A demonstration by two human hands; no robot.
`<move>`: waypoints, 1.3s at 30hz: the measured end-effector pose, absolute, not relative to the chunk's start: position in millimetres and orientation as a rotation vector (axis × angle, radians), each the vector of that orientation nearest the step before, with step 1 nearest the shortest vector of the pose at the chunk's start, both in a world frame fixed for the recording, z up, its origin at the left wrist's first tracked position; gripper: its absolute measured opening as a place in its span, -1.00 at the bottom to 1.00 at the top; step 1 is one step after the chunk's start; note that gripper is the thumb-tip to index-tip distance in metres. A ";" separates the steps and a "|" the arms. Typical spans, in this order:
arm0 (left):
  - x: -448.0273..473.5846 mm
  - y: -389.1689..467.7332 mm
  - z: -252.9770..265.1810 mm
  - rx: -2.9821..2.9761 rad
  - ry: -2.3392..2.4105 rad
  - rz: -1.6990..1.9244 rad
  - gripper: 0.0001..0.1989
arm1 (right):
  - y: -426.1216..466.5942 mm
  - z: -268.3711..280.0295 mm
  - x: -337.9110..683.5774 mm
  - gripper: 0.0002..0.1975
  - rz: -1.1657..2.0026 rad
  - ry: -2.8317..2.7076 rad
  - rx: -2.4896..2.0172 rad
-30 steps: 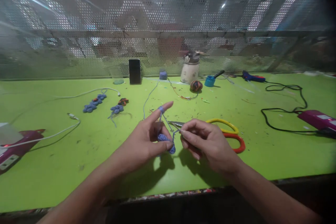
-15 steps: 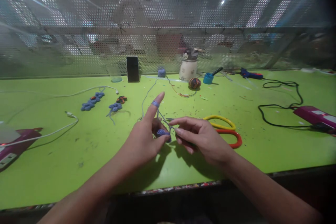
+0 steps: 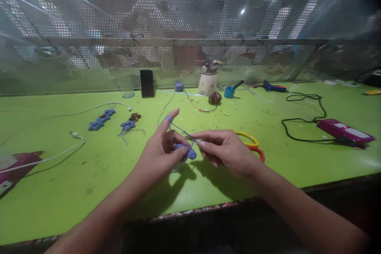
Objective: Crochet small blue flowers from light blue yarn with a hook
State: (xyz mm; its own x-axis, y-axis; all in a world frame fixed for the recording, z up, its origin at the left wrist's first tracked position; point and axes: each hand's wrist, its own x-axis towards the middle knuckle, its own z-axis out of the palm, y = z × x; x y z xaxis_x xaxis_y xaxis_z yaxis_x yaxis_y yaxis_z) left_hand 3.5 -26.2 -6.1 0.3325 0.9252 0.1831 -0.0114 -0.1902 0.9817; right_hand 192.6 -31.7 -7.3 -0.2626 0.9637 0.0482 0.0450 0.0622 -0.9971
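Observation:
Between the thumb and fingers of my left hand (image 3: 156, 149) is a small purple-blue crochet piece (image 3: 192, 153), partly covered by the thumb. Yarn (image 3: 168, 119) of the same colour wraps round the raised left index finger and runs taut toward the right hand. My right hand (image 3: 228, 151) pinches a thin crochet hook (image 3: 197, 140), mostly hidden by the fingers, with yarn at its tip. Scissors with yellow and red handles (image 3: 248, 138) lie partly hidden behind the right hand.
Crocheted flowers (image 3: 101, 120) lie at left near white cables. Toward the back stand a phone (image 3: 147, 83), a purple-blue yarn ball (image 3: 179, 87), a dark multicoloured yarn ball (image 3: 214, 97), a bottle (image 3: 207, 81) and a blue pot (image 3: 229, 92). A magenta power strip (image 3: 342, 129) lies right.
The view has shifted slightly. The crochet piece now shows more beyond my left thumb, and the yarn from the left index finger to my right fingers is stretched straighter.

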 end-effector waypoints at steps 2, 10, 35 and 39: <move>1.6 -24.2 -4.0 1.349 0.817 1.019 -0.11 | -32.8 -1.6 197.8 -0.71 1.209 -1.612 -1.091; 4.1 -27.0 1.3 1.346 0.828 1.000 -0.10 | -40.2 -1.2 201.5 -0.79 1.115 -1.662 -0.996; -6.9 -24.7 4.2 1.186 0.674 0.925 -0.07 | -33.5 -13.5 196.9 -0.74 1.705 -1.339 -0.825; -7.3 -23.3 2.3 1.207 0.679 0.937 -0.06 | -33.5 -14.8 197.1 -0.75 1.712 -1.351 -0.816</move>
